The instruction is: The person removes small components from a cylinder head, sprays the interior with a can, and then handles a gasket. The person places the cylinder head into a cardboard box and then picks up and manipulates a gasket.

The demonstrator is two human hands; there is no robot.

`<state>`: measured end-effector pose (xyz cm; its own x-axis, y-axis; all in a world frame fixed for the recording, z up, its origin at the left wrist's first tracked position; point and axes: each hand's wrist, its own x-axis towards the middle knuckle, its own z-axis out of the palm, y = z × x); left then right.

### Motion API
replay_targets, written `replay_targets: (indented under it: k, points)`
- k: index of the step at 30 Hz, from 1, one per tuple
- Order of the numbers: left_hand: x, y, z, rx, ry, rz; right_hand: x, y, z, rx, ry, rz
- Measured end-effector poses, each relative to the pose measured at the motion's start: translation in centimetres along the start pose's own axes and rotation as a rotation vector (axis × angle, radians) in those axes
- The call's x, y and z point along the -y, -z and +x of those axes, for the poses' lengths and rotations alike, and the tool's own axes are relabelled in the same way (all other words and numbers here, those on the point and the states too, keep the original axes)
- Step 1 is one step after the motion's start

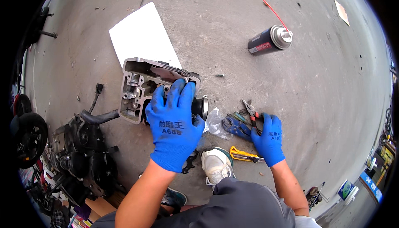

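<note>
My left hand [172,124], in a blue work glove, lies over a metal engine cylinder head [129,97]. Its fingers are stretched out and apart, with the fingertips against the inner part of the casting. A black rubber intake pipe with a metal clamp [205,108] shows beside my thumb. To the right, my gloved right hand [269,138] is closed around the red handles of needle-nose pliers [249,108], whose jaws point away from me near the floor. Next to them lie a blue-and-grey item [236,127] I cannot make out and a clear plastic bag [217,123].
White sheet [143,34] lies beyond the casting. A spray can [268,41] with a red straw stands far right. The yellow utility knife [244,155] is beside my shoe [216,165]. Engine parts [79,153] crowd the left; a small bolt [220,75] lies on the floor.
</note>
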<state>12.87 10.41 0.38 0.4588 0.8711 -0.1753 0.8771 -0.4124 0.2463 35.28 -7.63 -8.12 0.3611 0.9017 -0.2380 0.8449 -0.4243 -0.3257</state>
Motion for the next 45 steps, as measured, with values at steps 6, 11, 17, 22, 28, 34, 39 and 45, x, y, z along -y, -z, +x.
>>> replay_targets:
  k: [6,11,17,22,28,34,39,45]
  points:
    - [-3.9,-1.5,1.8,-0.008,-0.123,-0.037,-4.4,1.9,1.3,-0.051,-0.101,0.060]
    - [-4.7,-2.3,1.9,0.005,-0.139,-0.065,-6.9,4.0,2.5,0.002,-0.387,0.560]
    - [-0.7,2.8,0.4,-0.075,-0.075,-0.218,0.4,10.9,4.8,0.426,-0.326,1.010]
    - [10.4,6.7,-2.7,-0.463,0.169,-0.305,12.8,15.7,5.8,0.560,0.311,0.772]
    - [17.0,2.1,-5.3,-0.426,0.295,-0.385,27.2,14.5,5.6,0.554,0.763,-0.082]
    - [18.2,-0.6,-6.6,-0.469,0.442,-0.408,30.3,10.7,4.4,0.657,0.668,-0.214]
    - [20.1,-0.3,-6.8,-0.492,0.482,-0.410,32.5,8.7,2.1,0.655,0.424,-0.077]
    - [20.3,-0.4,-7.1,-0.473,0.472,-0.458,33.8,6.8,-1.7,0.591,-0.001,0.199]
